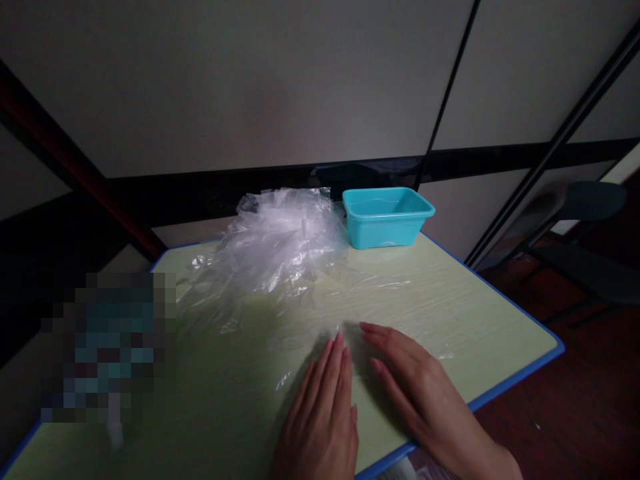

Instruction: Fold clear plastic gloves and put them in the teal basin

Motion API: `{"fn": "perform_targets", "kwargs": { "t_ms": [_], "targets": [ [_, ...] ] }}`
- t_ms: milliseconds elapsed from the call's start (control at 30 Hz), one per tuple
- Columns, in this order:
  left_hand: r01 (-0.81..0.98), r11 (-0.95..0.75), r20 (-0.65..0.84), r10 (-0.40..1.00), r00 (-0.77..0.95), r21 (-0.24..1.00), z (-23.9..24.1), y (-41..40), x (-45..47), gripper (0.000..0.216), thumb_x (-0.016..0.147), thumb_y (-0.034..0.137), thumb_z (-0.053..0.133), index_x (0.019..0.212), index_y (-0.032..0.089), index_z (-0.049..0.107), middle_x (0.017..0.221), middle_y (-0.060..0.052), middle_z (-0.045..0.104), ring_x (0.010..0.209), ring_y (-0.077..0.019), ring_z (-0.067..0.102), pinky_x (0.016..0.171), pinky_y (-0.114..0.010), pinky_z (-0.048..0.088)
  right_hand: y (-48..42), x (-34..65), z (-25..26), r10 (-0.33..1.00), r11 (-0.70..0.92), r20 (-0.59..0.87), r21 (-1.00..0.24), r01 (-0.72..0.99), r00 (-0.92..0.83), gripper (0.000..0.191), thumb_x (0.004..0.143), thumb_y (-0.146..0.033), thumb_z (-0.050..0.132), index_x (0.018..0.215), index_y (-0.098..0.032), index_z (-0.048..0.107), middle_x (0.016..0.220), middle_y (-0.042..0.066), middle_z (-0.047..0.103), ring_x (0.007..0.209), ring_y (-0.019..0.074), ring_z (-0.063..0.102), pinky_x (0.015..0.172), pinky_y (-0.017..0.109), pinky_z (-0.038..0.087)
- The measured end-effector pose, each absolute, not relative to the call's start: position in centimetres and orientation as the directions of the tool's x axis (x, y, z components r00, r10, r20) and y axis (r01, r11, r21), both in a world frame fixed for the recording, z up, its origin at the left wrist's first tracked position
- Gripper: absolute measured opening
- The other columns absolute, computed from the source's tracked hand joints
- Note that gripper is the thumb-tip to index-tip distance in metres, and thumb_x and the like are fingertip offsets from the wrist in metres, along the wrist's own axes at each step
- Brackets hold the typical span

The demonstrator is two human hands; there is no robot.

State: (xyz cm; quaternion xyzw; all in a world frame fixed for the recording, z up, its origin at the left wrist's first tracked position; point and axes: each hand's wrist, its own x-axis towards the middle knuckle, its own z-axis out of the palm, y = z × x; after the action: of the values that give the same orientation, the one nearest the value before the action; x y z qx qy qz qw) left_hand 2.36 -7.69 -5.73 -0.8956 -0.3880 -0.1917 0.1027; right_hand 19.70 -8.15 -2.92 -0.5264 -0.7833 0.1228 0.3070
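My left hand (pixel 323 410) lies flat, palm down, near the front of the table, its fingers stretched out and side by side. To its right, my right hand (pixel 425 383) is turned partly on its side, with fingers extended and the thumb apart. Neither hand shows anything held. Under and just beyond the fingertips is a thin clear plastic bag (pixel 345 330), hard to make out against the tabletop. Further back spreads a heap of clear plastic bags (pixel 287 240), crumpled and shiny. Beside that heap stands a turquoise plastic basin (pixel 387 230).
The pale yellow-green table (pixel 480 313) has a blue edge. Light panels (pixel 280 87) with dark strips rise right behind it. At left, a blurred-out patch (pixel 113 347) hides something. A dark chair (pixel 585 267) stands on the reddish floor (pixel 550 407) at right.
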Motion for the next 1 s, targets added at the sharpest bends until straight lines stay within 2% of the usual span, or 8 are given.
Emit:
{"fn": "perform_targets", "kwargs": {
  "t_ms": [133,267,467,700,867,1000],
  "targets": [
    [0.733,-0.671,0.367,0.657,0.658,-0.114,-5.8,-7.2,3.2,0.052,0.078,0.013,0.036,0.128,0.001,0.036,0.136,-0.017,0.037,0.124,-0.0248,0.036,0.092,-0.037,0.045,-8.8,19.3,-2.8,0.856,0.512,0.224,-0.254,0.82,-0.465,0.048,0.088,-0.018,0.036,0.135,-0.011,0.031,0.139,0.01,0.033,0.128,0.0221,0.029,0.106,0.047,0.025],
    [0.72,-0.68,0.338,0.652,0.679,-0.135,-5.9,-7.1,3.1,0.058,0.073,0.016,0.038,0.129,0.002,0.037,0.137,-0.016,0.036,0.126,-0.0259,0.032,0.093,-0.039,0.043,-8.8,19.5,-3.2,0.809,0.584,0.178,-0.138,0.8,-0.56,0.058,0.088,-0.027,0.039,0.138,-0.007,0.02,0.142,0.012,0.021,0.131,0.0245,0.021,0.104,0.045,0.028],
    [0.737,-0.661,0.309,0.679,0.666,-0.138,-6.8,-7.1,2.7,0.061,0.071,0.02,0.042,0.129,0.003,0.037,0.138,-0.017,0.034,0.127,-0.0278,0.03,0.095,-0.04,0.041,-8.6,20.0,-3.6,0.774,0.625,0.22,-0.124,0.77,-0.593,0.062,0.089,-0.039,0.04,0.139,-0.009,0.018,0.138,0.013,0.027,0.128,0.0243,0.028,0.1,0.041,0.036],
    [0.72,-0.673,0.326,0.651,0.686,-0.171,-7.0,-6.9,2.6,0.053,0.077,0.018,0.039,0.128,0.0,0.037,0.136,-0.019,0.036,0.124,-0.0289,0.035,0.092,-0.04,0.043,-8.7,20.2,-4.2,0.767,0.634,0.23,-0.132,0.762,-0.599,0.073,0.085,-0.055,0.039,0.136,-0.006,0.025,0.139,0.015,0.026,0.128,0.0249,0.026,0.102,0.04,0.034],
    [0.772,-0.63,0.364,0.701,0.613,-0.087,-6.7,-6.6,3.0,0.049,0.083,0.02,0.035,0.129,0.004,0.037,0.135,-0.015,0.04,0.124,-0.0261,0.036,0.094,-0.042,0.04,-8.7,20.2,-4.2,0.781,0.621,0.198,-0.147,0.77,-0.592,0.074,0.084,-0.057,0.038,0.135,-0.004,0.027,0.139,0.015,0.024,0.129,0.0251,0.025,0.102,0.041,0.033],
    [0.804,-0.591,0.361,0.737,0.572,-0.065,-6.1,-6.2,3.4,0.047,0.085,0.018,0.032,0.129,0.003,0.036,0.135,-0.017,0.039,0.124,-0.0267,0.036,0.093,-0.047,0.04,-8.7,20.2,-4.1,0.782,0.62,0.19,-0.138,0.772,-0.593,0.074,0.084,-0.056,0.038,0.135,-0.004,0.027,0.139,0.016,0.024,0.129,0.0252,0.025,0.102,0.041,0.033]
  ]
}}
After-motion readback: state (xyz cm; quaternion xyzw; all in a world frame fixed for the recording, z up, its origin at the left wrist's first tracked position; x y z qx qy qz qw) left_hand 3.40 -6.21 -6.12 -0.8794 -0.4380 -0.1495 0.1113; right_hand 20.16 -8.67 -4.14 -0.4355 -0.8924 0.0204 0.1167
